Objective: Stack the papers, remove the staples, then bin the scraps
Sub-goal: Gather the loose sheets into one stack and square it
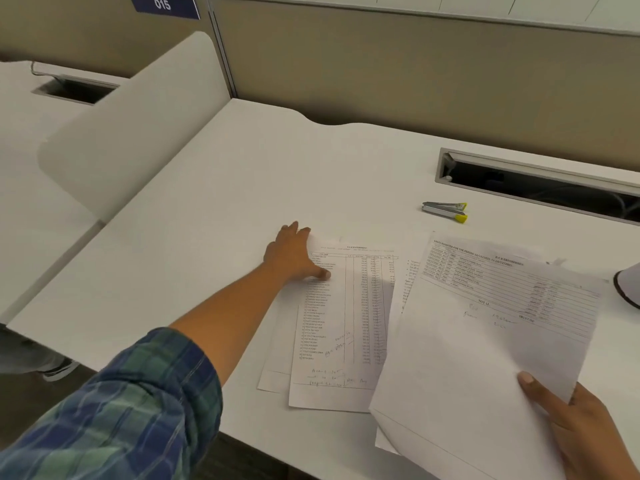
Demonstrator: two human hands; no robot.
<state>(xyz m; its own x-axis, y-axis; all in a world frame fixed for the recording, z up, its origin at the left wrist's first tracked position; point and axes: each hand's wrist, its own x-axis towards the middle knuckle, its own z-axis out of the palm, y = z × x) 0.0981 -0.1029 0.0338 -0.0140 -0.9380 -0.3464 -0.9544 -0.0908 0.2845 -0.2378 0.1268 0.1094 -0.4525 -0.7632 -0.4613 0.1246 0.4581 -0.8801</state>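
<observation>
Soft, even overhead light, a little dim and warm.
Faint grey shadow under the raised sheet (485, 341), falling across the papers (332, 323) on the white bench (225, 188); straight edges bowed toward the corners by the wide lens; print soft, sleeve (131, 403) nearest the camera smeared.

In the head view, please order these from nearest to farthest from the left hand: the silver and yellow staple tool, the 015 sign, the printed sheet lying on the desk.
1. Printed sheet: directly under the left hand, which touches it.
2. Silver and yellow staple tool: on the desk, to the hand's right.
3. 015 sign: high up at the back left.
</observation>
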